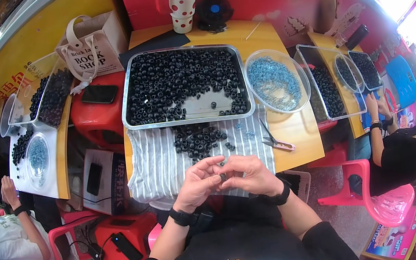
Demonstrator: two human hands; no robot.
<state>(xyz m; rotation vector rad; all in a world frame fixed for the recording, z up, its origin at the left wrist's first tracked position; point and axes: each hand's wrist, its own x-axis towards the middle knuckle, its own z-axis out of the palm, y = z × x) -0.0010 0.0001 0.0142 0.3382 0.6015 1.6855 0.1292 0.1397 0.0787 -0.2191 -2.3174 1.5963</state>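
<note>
Over the near edge of the striped cloth (154, 166), my left hand (195, 185) and my right hand (254, 175) meet, fingertips pinched together. Between them is a small black bead (223, 177), partly covered by the fingers. Just beyond my hands lies a loose pile of black beads (198, 141) on the cloth. Behind it stands a metal tray (190, 120) holding many more black beads. To its right is a clear round tub (307, 93) of small light-blue pieces, a few of which lie on the cloth. Pink-handled snips (280, 143) rest by the cloth's right edge.
A spotted tumbler (182, 4) and a black fan (215, 12) stand at the back. On the left, a red stool (91, 113) bears a phone (99, 94) and a tote bag (91, 47). People sit at bead tables on both sides, on pink chairs (388, 205).
</note>
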